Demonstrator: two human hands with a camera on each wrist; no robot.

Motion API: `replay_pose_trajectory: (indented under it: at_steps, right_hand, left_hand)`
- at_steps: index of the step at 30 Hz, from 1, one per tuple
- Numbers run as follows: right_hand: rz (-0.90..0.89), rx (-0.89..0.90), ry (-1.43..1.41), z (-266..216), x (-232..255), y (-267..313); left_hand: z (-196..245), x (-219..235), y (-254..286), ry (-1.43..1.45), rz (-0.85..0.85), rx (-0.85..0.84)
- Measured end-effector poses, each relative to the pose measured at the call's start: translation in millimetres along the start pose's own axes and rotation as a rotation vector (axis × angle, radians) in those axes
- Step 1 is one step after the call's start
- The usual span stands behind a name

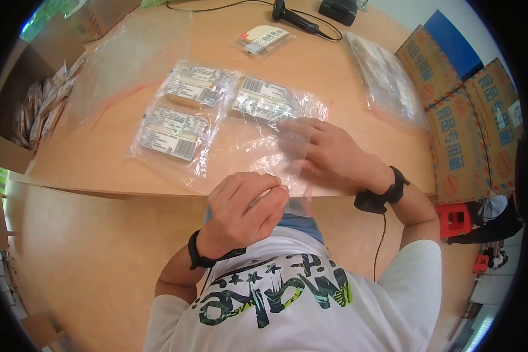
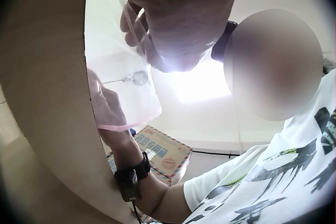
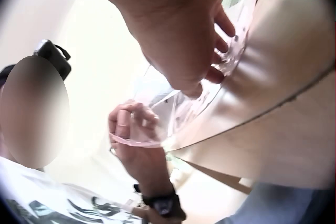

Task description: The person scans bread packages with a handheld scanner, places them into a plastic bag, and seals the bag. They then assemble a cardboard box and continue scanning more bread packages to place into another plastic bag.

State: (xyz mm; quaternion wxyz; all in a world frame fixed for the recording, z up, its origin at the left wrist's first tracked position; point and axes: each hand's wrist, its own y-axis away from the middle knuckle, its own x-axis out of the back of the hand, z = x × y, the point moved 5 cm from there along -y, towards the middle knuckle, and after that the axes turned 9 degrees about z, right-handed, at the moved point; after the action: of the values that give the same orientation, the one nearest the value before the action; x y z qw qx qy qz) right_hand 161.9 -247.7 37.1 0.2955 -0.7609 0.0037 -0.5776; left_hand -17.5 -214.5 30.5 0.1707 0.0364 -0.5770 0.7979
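A clear plastic bag with a pink edge lies on the table, several labelled packets in it: two at its left, one packet at upper middle. Curled fingers of the left hand pinch the bag's near edge, at the table's front edge. My right hand rests on the right part of the bag, fingers extended toward the upper packet. In the right wrist view the right hand has its fingers spread over the film, and the left hand shows behind the film.
One packet lies farther back, near a black scanner with a cable. A stack of filled bags is at the right, beside cardboard boxes. An open box of packets stands at the left, beside another clear bag.
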Motion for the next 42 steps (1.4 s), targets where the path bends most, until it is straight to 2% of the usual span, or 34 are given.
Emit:
replay_pose_trajectory:
  at_steps: [3,6,8,10,12,14,16,19,20,23,24,26,28,30,32,34,37,38,42]
  right_hand:
    - [-0.195,0.071,-0.093,-6,15,-3]
    - [-0.342,-0.156,-0.407,9,37,0]
    - [-0.227,-0.494,-0.518,61,63,-18]
    - [0.045,-0.569,-0.187,97,66,-45]
    - [0.178,-0.256,0.182,141,39,-64]
    - [-0.034,-0.265,0.480,174,1,-90]
    - [0.066,-0.004,0.701,188,-32,-111]
    - [-0.029,0.103,0.764,198,-59,-135]
    - [0.007,0.112,0.778,202,-63,-135]
    - [-0.103,-0.003,0.693,207,-51,-129]
    - [-0.050,-0.019,0.630,211,-49,-123]
    - [-0.001,-0.161,0.497,199,-26,-111]
    - [0.261,-0.206,0.344,221,-14,-88]
    - [0.494,-0.262,-0.049,232,13,-61]
    - [0.662,-0.509,-0.312,217,48,-37]
    - [0.717,-0.786,-0.633,206,65,-9]
    - [0.818,-0.877,-1.099,184,70,18]
    - [0.756,-0.876,-1.152,184,68,30]
    - [0.676,-1.198,-1.443,153,57,66]
  left_hand:
    - [0,-1,2,-0.006,-0.039,-0.008]
    - [-2,-3,6,-0.014,-0.046,-0.029]
    - [1,-1,5,-0.034,-0.097,-0.008]
    - [6,-1,5,-0.033,-0.141,-0.018]
    - [11,-1,6,-0.038,-0.161,-0.046]
    - [12,-1,11,-0.041,-0.191,-0.060]
    - [8,3,13,-0.065,-0.214,-0.059]
    - [3,6,19,-0.108,-0.203,-0.038]
    - [3,4,18,-0.112,-0.219,-0.032]
    - [3,6,20,-0.128,-0.259,-0.006]
    - [4,5,18,-0.124,-0.273,-0.002]
    - [3,5,16,-0.124,-0.287,0.012]
    - [3,4,16,-0.123,-0.283,0.029]
    - [1,0,9,-0.161,-0.285,0.070]
    - [-1,-9,-2,-0.195,-0.310,0.123]
    - [-2,-22,-12,-0.224,-0.361,0.174]
    - [-8,-45,-9,-0.318,-0.456,0.185]
    - [-8,-50,-8,-0.326,-0.464,0.186]
    - [-10,-55,-3,-0.310,-0.461,0.187]
